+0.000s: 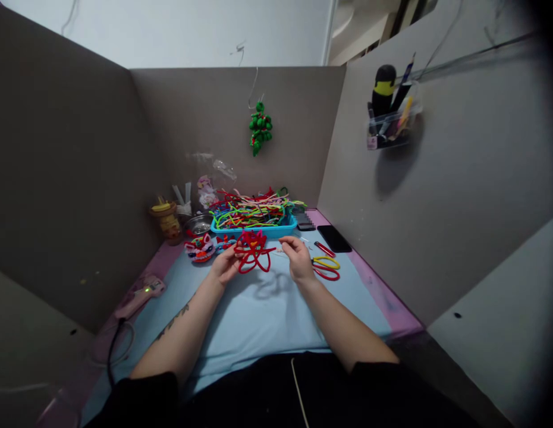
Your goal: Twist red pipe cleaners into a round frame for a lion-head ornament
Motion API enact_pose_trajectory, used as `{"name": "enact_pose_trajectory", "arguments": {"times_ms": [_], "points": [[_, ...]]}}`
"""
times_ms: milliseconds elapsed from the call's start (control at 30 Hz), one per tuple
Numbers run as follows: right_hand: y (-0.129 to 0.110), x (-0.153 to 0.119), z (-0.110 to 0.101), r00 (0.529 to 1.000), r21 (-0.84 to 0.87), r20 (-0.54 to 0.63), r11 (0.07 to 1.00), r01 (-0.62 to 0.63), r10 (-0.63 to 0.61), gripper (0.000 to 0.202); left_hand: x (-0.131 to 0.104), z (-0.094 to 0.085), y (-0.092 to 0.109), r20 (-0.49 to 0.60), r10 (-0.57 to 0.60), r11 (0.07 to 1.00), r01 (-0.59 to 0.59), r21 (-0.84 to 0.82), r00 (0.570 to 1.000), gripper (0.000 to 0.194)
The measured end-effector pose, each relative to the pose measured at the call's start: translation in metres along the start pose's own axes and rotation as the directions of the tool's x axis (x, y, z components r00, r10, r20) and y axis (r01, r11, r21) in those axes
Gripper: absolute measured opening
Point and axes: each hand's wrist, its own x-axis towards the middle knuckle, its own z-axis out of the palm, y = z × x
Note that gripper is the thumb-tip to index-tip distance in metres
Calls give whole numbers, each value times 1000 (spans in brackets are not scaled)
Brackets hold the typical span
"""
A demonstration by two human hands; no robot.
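Note:
Between my hands, above the blue cloth, is a red pipe-cleaner figure [254, 252] with looped strands hanging below its top. My left hand [226, 264] has its fingers closed on the left side of this figure. To the right, my right hand [297, 258] is closed in a pinch, its fingertips a little apart from the strand end that sticks out. Whatever those fingertips hold, if anything, is too small to make out. Scissors [326, 268] with yellow and red handles lie just beside my right hand. A colourful pipe-cleaner animal head [200, 248] rests to the left of my left hand.
A blue basket [254, 232] heaped with pipe cleaners stands at the back. Nearby are a metal bowl [198, 224], a brown jar [168, 223], a black phone [334, 239] and a red cutter [324, 249]. A pink glue gun [140, 295] with a cord lies left. Partitions enclose the table.

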Motion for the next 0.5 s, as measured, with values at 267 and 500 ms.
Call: {"name": "enact_pose_trajectory", "arguments": {"times_ms": [267, 500], "points": [[-17, 6, -14, 961, -217, 261, 965, 148, -88, 15, 3, -7, -3, 49, -283, 957, 278, 78, 958, 24], [-24, 2, -8, 858, -280, 511, 936, 215, -45, 20, 11, -17, -9, 28, -432, 890, 421, 175, 902, 20]]}}
